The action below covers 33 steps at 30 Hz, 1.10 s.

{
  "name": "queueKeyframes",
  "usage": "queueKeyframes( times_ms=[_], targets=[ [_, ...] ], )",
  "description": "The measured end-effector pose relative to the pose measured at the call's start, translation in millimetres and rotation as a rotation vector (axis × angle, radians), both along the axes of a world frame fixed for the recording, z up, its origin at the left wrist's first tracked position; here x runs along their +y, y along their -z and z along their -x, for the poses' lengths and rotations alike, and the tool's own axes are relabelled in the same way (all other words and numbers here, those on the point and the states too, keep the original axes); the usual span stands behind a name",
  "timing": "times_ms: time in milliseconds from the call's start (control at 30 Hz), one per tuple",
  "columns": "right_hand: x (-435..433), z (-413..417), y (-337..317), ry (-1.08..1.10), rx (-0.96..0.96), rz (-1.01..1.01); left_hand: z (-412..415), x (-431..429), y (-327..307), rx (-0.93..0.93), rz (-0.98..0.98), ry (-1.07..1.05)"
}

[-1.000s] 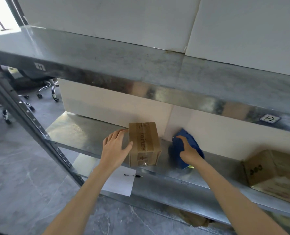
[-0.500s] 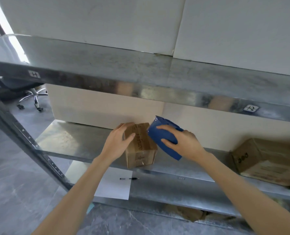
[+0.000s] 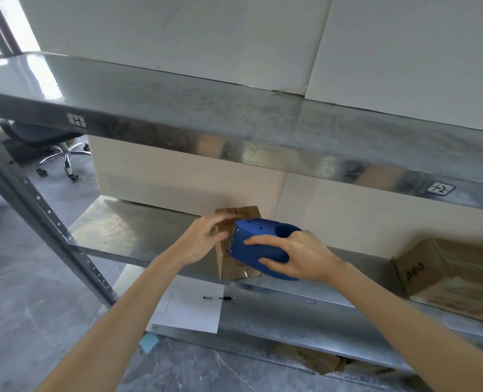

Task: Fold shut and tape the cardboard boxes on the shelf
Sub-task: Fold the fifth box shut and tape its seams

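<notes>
A small brown cardboard box (image 3: 236, 267) stands on the middle metal shelf (image 3: 138, 230), close to its front edge. My left hand (image 3: 203, 241) holds the box's left side and top, fingers curled over it. My right hand (image 3: 299, 258) grips a blue tape dispenser (image 3: 260, 247) and holds it against the box's right side near the top. The dispenser hides much of the box. A second, larger cardboard box (image 3: 449, 275) lies on the same shelf at the far right, partly cut off by the frame edge.
The upper shelf (image 3: 234, 120) overhangs the working space. A grey upright post (image 3: 36, 210) runs down the left. A white sheet of paper (image 3: 189, 306) with a pen (image 3: 220, 298) lies on the lower shelf. An office chair (image 3: 50, 148) stands at the far left.
My right hand lifted the blue tape dispenser off the shelf and carried it left onto the small box. My left hand slid from the box's side up over its top.
</notes>
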State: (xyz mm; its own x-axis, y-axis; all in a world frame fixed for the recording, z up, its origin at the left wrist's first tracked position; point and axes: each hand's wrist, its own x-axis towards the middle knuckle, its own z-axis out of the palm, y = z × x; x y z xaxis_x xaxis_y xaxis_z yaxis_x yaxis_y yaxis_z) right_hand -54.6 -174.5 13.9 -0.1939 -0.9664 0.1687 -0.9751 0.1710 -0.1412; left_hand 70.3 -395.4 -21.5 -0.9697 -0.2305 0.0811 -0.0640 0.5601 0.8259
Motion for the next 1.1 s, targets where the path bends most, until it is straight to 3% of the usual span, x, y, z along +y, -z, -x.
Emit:
queueKeyframes(
  times_ms=[500,700,867,1100],
  targets=[
    [-7,1,-7,-0.025,-0.176,-0.046,8,3,4,0.118,-0.185,-0.129],
    [23,30,-16,0.054,-0.129,-0.097,-25,-36,15,0.102,-0.142,-0.376],
    [42,37,-8,0.08,-0.195,-0.167,-41,-15,32,0.0,-0.153,-0.333],
    [60,39,2,0.132,-0.255,-0.197,-41,11,52,-0.01,-0.31,-0.298]
  ],
)
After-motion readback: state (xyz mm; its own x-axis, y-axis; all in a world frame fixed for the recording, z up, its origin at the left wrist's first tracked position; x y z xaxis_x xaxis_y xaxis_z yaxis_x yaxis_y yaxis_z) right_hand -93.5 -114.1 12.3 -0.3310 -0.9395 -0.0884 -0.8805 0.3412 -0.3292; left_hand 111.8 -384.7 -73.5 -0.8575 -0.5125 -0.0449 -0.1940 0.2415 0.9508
